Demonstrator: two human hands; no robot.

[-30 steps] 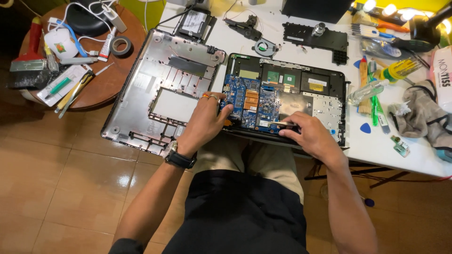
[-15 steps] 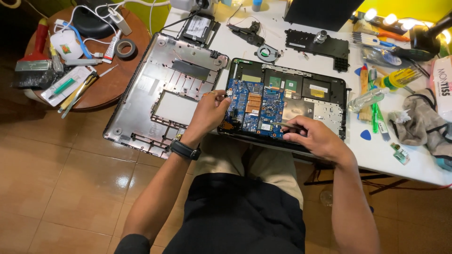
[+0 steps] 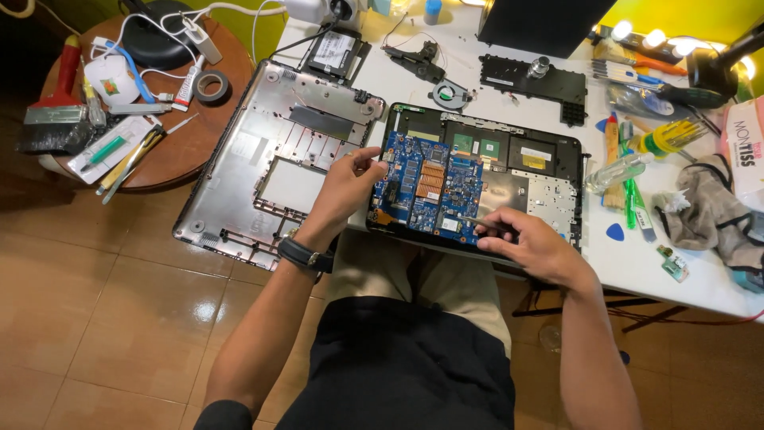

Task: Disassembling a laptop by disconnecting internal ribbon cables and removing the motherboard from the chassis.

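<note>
An opened black laptop base [image 3: 549,171] lies on the white table [image 3: 637,263] with its blue circuit board [image 3: 426,187] exposed. My left hand [image 3: 346,187] rests at the board's left edge, fingertips pinching or touching that edge; whether it holds anything I cannot tell. My right hand [image 3: 529,243] is closed on a thin screwdriver [image 3: 485,225] whose tip points left onto the board's lower right part. A black watch [image 3: 302,255] sits on my left wrist.
The removed grey bottom cover [image 3: 263,159] lies left of the laptop. A round wooden table [image 3: 171,135] at far left carries a brush, tape roll, cables and tools. Screwdrivers, a small bottle, picks and a grey cloth [image 3: 700,211] crowd the right side. A fan and black parts lie behind.
The view has shifted slightly. My left hand moved left from over the board to its left edge. My right hand stays at the board's lower right with the screwdriver.
</note>
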